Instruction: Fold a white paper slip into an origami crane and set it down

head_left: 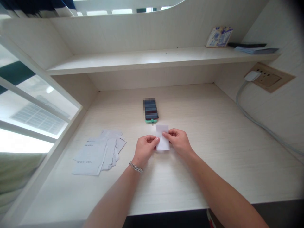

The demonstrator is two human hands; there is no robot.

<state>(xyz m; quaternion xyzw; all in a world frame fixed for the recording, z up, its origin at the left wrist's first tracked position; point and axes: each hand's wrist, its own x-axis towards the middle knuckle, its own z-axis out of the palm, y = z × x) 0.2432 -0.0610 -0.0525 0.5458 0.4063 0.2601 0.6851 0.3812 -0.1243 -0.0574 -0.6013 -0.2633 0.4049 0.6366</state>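
Observation:
Between my two hands is a small white slip of paper, longer than it is wide and held just above the desk. My left hand pinches its left edge, thumb on top; a chain bracelet circles that wrist. On the other side, my right hand grips the right edge with its thumb across the face of the paper. The fingers behind the slip are partly hidden. Left of my hands lies a loose fan of white paper sheets, some with faint dark print.
Beyond the slip lies a phone with a blurred-out screen and a green lower edge. A shelf crosses the back, bearing a colourful packet. At right, a white plug with a grey cable sits in the wall socket.

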